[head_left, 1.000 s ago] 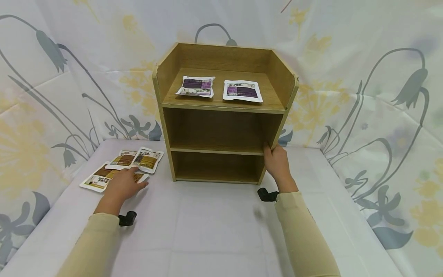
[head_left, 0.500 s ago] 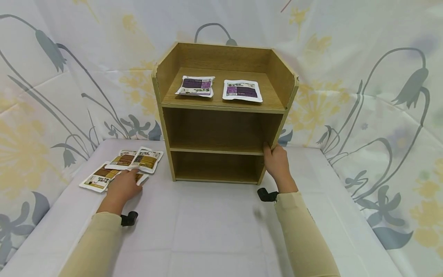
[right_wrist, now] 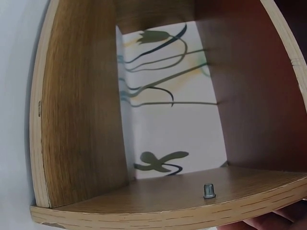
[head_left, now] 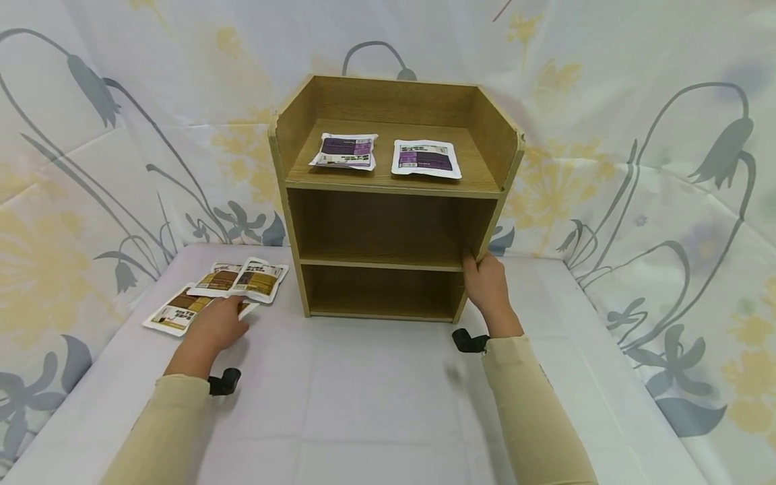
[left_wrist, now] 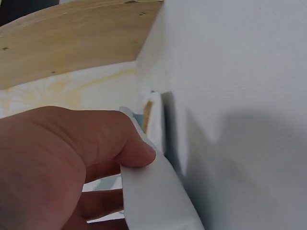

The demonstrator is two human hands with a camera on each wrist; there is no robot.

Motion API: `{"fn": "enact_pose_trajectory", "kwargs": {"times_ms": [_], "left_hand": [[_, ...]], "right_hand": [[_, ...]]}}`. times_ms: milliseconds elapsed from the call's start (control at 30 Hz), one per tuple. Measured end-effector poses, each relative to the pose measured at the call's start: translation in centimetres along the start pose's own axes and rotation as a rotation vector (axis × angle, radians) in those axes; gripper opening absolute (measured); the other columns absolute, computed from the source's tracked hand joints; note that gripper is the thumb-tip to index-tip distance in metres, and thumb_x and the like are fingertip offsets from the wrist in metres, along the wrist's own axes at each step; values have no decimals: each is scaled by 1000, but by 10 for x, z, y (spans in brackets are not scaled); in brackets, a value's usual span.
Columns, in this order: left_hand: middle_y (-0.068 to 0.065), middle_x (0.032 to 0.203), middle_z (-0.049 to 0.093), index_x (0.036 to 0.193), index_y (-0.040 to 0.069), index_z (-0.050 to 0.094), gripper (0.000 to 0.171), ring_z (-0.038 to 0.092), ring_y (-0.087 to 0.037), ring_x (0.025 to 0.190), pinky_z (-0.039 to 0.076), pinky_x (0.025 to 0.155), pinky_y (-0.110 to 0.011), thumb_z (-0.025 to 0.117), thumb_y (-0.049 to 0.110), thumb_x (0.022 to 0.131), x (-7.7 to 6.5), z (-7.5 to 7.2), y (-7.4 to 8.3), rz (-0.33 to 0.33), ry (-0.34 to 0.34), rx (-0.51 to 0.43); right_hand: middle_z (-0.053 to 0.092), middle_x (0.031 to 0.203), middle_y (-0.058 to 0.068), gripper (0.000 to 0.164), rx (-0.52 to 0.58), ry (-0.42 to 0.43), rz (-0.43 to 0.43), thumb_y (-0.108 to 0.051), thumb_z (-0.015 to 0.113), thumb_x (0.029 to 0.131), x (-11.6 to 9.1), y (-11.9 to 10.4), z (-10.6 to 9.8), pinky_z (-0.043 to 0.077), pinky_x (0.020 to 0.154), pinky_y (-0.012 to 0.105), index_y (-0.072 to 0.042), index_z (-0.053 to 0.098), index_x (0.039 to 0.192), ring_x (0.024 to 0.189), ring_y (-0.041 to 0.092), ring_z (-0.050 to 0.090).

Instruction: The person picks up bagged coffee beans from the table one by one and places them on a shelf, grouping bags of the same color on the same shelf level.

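Note:
At the left of the head view, my left hand point(head_left: 212, 328) is at the near edge of a group of flat brown-and-yellow pouches. Its thumb and fingers pinch the edge of one pouch point(left_wrist: 160, 196), whose plain white side shows in the left wrist view. Two more pouches point(head_left: 217, 279) point(head_left: 259, 280) overlap just behind the hand. My right hand point(head_left: 485, 286) grips the right side panel of a small wooden shelf unit point(head_left: 378, 264) at its middle board. The right wrist view shows the unit's inside, with those fingers point(right_wrist: 271, 221) partly hidden behind the panel.
Two purple-and-white pouches point(head_left: 344, 151) point(head_left: 426, 159) lie on the unit's top level. A metal shelf pin point(right_wrist: 209, 190) sticks out of the inner panel. White cloth covers the table point(head_left: 364, 391), and a flower-print curtain point(head_left: 636, 168) hangs behind and at both sides.
My left thumb and fingers have drawn in a little toward the near pouch edge, and the hand has shifted slightly left. The right hand and the shelf unit have stayed in place.

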State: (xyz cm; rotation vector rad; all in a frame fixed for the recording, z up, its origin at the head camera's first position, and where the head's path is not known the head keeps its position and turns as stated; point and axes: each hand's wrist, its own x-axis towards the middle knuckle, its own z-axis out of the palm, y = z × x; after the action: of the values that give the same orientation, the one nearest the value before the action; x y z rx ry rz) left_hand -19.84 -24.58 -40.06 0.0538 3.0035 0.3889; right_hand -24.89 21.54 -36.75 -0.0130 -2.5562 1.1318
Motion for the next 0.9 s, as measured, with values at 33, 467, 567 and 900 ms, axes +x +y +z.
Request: {"fn": "enact_pose_trajectory", "kwargs": {"times_ms": [33, 467, 567, 900], "left_hand": [[-34, 119, 57, 128, -12, 50, 49, 58, -43, 99, 47, 82, -55, 59, 13, 87, -1, -1, 1, -2, -5, -4], [-33, 120, 58, 131, -10, 50, 44, 57, -33, 83, 48, 69, -48, 47, 4, 89, -12, -18, 14, -12, -22, 4], [-33, 118, 59, 131, -9, 51, 44, 58, -33, 82, 48, 68, -49, 47, 3, 90, -14, -22, 17, -1, 8, 21], [-35, 121, 58, 130, -12, 50, 42, 62, -42, 96, 50, 77, -53, 51, 1, 90, -22, -35, 24, 0, 5, 37]], "right_hand": [[67, 101, 26, 52, 1, 2, 0, -42, 33, 102, 0, 0, 0, 53, 70, 48, 1, 59, 115, 87, 38, 66], [66, 108, 28, 56, 1, -6, 21, -43, 31, 102, -1, 0, 0, 53, 78, 53, 3, 57, 120, 96, 41, 66], [66, 108, 28, 56, -3, 0, 23, -43, 32, 102, -1, -1, 0, 53, 78, 53, 2, 58, 120, 95, 41, 66], [66, 106, 28, 56, -2, -4, 15, -43, 32, 102, -1, -2, 0, 55, 73, 52, 2, 57, 122, 92, 41, 67]]}}
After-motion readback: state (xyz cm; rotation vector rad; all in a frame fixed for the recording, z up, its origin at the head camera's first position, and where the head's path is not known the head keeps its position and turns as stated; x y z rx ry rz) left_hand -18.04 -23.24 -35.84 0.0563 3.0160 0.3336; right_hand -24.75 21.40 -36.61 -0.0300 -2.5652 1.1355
